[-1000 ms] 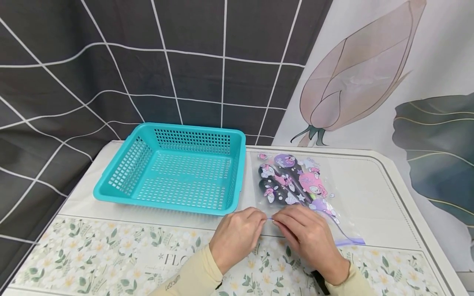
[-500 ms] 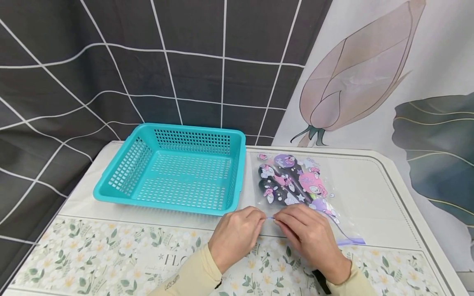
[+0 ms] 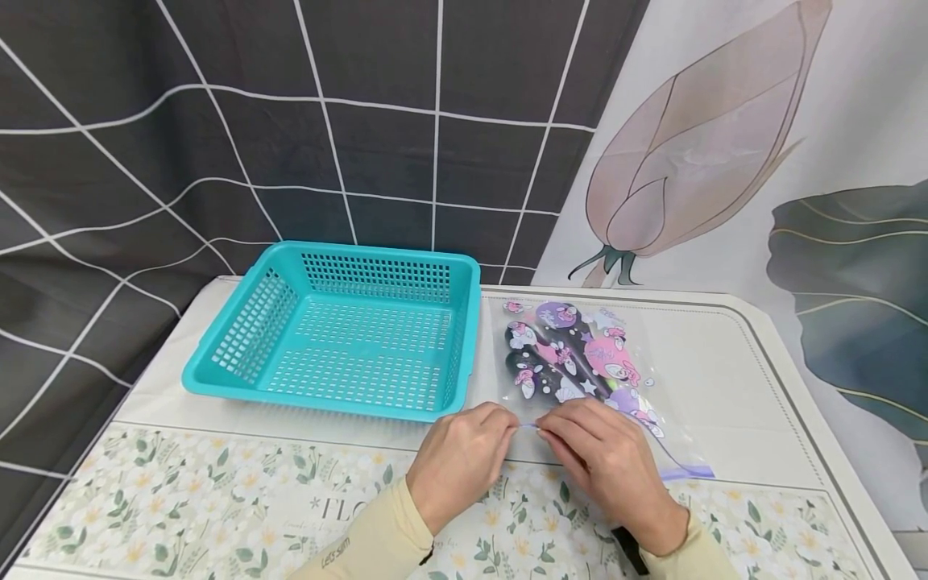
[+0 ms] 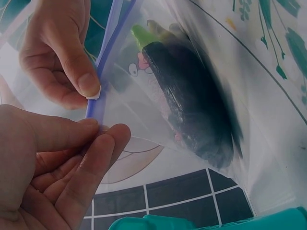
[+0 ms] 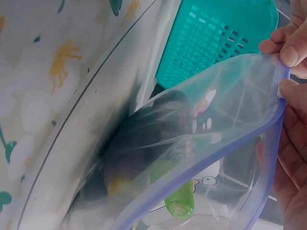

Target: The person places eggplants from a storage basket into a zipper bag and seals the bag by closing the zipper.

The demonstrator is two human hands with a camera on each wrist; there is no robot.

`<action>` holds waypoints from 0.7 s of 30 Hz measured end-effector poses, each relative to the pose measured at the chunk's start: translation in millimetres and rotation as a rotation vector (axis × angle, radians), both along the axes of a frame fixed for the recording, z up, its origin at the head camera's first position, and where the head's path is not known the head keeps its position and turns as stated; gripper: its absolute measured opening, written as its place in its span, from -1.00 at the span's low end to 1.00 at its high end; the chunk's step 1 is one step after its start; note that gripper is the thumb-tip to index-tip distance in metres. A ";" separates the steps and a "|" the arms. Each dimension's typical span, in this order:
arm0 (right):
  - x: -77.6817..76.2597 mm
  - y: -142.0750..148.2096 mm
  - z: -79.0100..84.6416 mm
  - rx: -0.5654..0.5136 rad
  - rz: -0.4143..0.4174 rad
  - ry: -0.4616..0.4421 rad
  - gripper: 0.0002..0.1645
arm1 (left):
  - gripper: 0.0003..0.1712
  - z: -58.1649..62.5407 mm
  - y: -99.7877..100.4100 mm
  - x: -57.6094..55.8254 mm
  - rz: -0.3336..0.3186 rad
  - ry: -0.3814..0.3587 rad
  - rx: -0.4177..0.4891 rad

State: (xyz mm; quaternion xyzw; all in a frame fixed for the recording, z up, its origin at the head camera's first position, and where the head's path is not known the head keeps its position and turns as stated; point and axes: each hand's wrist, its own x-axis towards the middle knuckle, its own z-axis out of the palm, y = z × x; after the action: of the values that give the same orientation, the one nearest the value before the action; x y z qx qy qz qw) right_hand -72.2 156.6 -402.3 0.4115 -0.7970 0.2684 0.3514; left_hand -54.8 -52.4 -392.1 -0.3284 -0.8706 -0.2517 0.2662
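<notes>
A clear zip bag point(image 3: 558, 362) printed with pink and purple cartoon figures lies on the table, right of centre. Inside are dark, glossy eggplants point(image 4: 192, 105); a green stem end point(image 5: 180, 199) shows through the plastic. My left hand point(image 3: 464, 459) pinches the corner of the bag's purple zip strip point(image 4: 91, 111) between thumb and fingers. Close beside it, my right hand point(image 3: 605, 459) pinches the strip, its thumb on a small white slider point(image 4: 95, 93). To the right of that hand, the strip's two edges stand apart in the right wrist view.
A turquoise perforated basket point(image 3: 467, 346) stands left of the bag, close to the left hand. The table carries a flowered cover point(image 3: 217, 499). Behind it hang a dark checked cloth point(image 3: 377, 145) and a pale flower-printed cloth point(image 3: 696, 161).
The right hand has shifted very slightly right along the zip strip, and the gap between the two hands' fingertips is a little wider. Bag and basket have stayed in place.
</notes>
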 end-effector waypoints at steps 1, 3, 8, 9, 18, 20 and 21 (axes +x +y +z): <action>0.0 -0.1 0.0 0.001 -0.002 -0.002 -0.64 | -0.91 0.0 0.0 -0.1 0.000 0.001 0.001; 0.0 -0.1 -0.1 0.002 -0.003 -0.007 -0.64 | -0.91 -0.1 -0.1 -0.3 -0.001 -0.001 0.005; -0.6 0.0 -0.5 0.001 -0.006 -0.005 -0.63 | -0.91 0.0 -0.5 -0.4 -0.001 -0.012 0.008; -0.7 0.1 -0.6 0.002 -0.008 -0.004 -0.63 | -0.91 -0.4 -0.6 -0.5 0.001 -0.012 0.005; -1.8 1.1 -0.9 0.008 -0.020 -0.012 -0.61 | -0.91 0.4 -1.3 -0.6 0.002 -0.010 0.006; -1.9 1.6 -1.2 0.009 -0.021 -0.014 -0.61 | -0.91 0.4 -1.5 -0.7 0.001 -0.011 0.008; -1.9 1.7 -1.4 0.010 -0.022 -0.016 -0.60 | -0.91 0.3 -1.6 -0.8 0.001 -0.012 0.006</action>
State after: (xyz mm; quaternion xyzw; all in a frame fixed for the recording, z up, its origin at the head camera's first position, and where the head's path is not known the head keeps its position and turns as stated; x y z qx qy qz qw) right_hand -74.1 158.4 -403.6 0.4024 -0.8054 0.2640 0.3460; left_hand -55.6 -54.0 -391.8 -0.3258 -0.8715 -0.2562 0.2621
